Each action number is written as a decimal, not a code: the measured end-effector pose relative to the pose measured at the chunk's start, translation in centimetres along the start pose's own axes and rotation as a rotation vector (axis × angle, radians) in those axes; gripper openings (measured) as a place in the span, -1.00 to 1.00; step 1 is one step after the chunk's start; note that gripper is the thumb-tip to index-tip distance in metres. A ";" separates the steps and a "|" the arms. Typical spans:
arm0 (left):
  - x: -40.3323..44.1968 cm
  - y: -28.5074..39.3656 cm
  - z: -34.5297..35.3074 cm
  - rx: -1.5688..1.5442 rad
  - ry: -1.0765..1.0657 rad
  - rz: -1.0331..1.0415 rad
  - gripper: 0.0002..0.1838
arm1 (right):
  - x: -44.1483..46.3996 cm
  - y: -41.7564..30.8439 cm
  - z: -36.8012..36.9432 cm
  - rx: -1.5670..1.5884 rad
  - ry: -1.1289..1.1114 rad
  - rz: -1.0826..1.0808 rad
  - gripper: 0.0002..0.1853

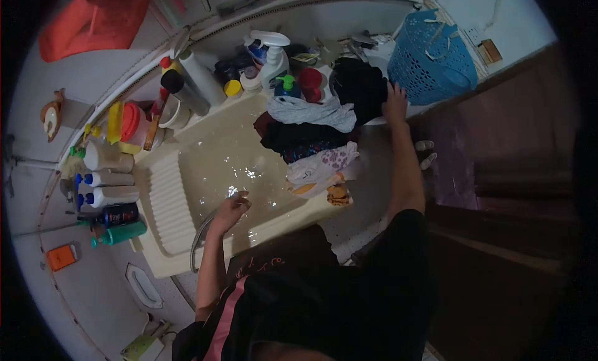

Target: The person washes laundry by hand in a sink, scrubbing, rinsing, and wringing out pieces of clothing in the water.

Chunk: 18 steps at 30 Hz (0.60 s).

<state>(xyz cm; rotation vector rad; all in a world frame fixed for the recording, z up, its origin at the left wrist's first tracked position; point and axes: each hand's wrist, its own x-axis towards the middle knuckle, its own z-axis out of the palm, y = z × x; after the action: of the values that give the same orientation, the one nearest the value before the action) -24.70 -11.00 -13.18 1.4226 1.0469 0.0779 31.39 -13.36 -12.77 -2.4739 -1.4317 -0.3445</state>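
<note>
My left hand (230,213) hangs over the water in the cream sink (187,259), its fingers loosely bent and apart with nothing visible in them. A grey hose (198,239) curves over the sink's front edge beside that wrist. My right arm reaches far out, and my right hand (395,103) rests against a bundle of black cloth (358,90), fingers stretched out. Just beyond those fingers stands a blue perforated basket (430,62). Between my hands, damp clothes lie heaped on the sink's right side: a light grey cloth (314,114) and a white patterned one (324,166).
Several bottles (112,196) line the left ledge. At the back stand a white spray bottle (274,59), a red cup (310,84) and a tub with a red lid (129,121). An orange-brown cloth (338,194) hangs at the sink's right front corner.
</note>
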 end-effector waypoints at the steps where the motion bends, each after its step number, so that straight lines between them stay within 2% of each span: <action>1: -0.7 -0.2 -0.3 -0.010 0.020 -0.009 -0.49 | 1.2 0.3 0.1 -0.223 -0.094 0.056 -0.45; 2: -1.4 -0.5 -0.6 -0.030 0.079 -0.034 -0.51 | 2.2 3.1 3.7 -0.227 -0.044 0.002 -0.42; 3: -2.1 -1.0 -0.9 -0.050 0.138 -0.057 -0.52 | 3.1 2.6 3.4 -0.219 -0.048 -0.020 -0.42; 5: -3.2 -2.2 -1.4 -0.097 0.194 -0.100 -0.54 | 3.9 2.0 1.8 -0.220 -0.378 0.171 -0.35; 9: -4.6 -3.2 -1.9 -0.163 0.251 -0.163 -0.55 | 4.5 -0.1 -0.3 -0.206 -0.400 0.272 -0.33; 11: -4.5 -3.4 -2.3 -0.178 0.215 -0.133 -0.56 | 4.5 -0.6 -1.9 0.088 -0.284 0.426 -0.41; 12: -4.4 -3.4 -2.5 -0.185 0.177 -0.107 -0.57 | 4.4 -0.6 -3.3 0.081 -0.276 0.429 -0.41; 14: -3.7 -3.3 -2.5 -0.198 0.176 -0.078 -0.57 | 4.3 -0.3 -6.9 0.481 -0.226 0.534 -0.45; 15: -3.4 -3.2 -2.6 -0.207 0.185 -0.057 -0.58 | 3.7 -0.2 -8.6 0.471 -0.213 0.539 -0.45; 17: -2.6 -2.9 -3.0 -0.185 0.140 -0.018 -0.55 | 2.3 -0.5 -12.5 1.096 0.047 0.693 -0.44; 18: -2.4 -2.7 -3.2 -0.160 0.103 0.005 -0.51 | 0.9 -3.3 -17.5 1.216 0.081 0.561 -0.48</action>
<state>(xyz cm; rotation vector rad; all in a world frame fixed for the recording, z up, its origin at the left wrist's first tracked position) -29.43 -10.64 -13.47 1.2869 1.0963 0.2360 27.69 -17.04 4.25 -1.6416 -0.5184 0.4275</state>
